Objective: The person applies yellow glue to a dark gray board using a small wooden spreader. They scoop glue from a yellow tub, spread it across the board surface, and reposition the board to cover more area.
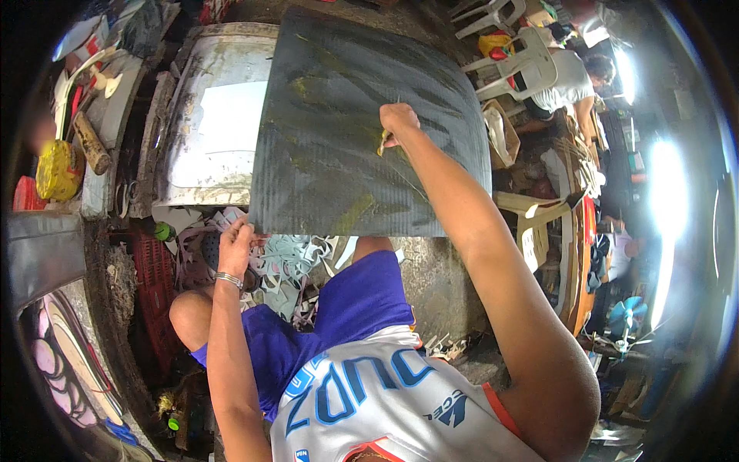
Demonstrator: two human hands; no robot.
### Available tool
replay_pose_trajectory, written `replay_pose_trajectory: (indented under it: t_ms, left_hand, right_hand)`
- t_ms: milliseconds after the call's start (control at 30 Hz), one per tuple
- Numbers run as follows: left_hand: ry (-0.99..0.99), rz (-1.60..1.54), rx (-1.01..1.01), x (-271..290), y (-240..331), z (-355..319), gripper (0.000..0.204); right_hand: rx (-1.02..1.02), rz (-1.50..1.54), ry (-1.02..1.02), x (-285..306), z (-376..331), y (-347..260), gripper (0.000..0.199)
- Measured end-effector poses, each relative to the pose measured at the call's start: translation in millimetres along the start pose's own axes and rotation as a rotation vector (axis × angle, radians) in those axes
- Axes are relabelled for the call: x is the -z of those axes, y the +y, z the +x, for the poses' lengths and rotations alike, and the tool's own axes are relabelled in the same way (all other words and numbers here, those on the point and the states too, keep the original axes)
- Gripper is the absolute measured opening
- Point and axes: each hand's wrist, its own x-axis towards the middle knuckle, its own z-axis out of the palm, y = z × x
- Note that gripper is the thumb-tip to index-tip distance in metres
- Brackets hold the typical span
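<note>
A large dark grey sheet [331, 138] with fine ribs lies in front of me, marked with wet-looking dark streaks and yellowish smears. My left hand [237, 245] pinches its near left corner, fingers closed. Over the middle of the sheet, my right hand [399, 123] is closed around a small yellowish strip [382, 143], most of it hidden by the fingers. A thin pale strand runs from near that hand down across the sheet. Left of the sheet, and partly under it, a white rectangle [231, 119] lies on a worn, stained board [181, 165].
Pale cut scraps [289, 266] are heaped below the sheet, by a red crate [152, 285]. A yellow container [59, 169] stands at far left. Plastic chairs [531, 65] are at right, where another person [566, 81] bends over. A blue fan [627, 312] is farther right.
</note>
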Motion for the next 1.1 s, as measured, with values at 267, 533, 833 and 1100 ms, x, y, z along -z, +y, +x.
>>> replay_pose_trajectory:
  t_ms: [267, 533, 833, 1100]
  left_hand:
    - [-0.037, -0.016, 0.000, 2, -5, 2, 0.042]
    - [-0.065, 0.060, -0.007, 1, 3, 2, 0.038]
    - [-0.044, 0.093, 0.027, -1, 11, 3, 0.041]
    - [-0.040, 0.067, -0.001, -4, 15, 0, 0.041]
  right_hand:
    - [0.030, 0.038, 0.108, -30, 20, -114, 0.032]
    - [0.258, -0.136, -0.052, -51, 50, -189, 0.038]
    - [0.989, -0.673, -0.086, -17, 32, -96, 0.037]
    - [1.010, -0.701, -0.248, 2, -59, 62, 0.037]
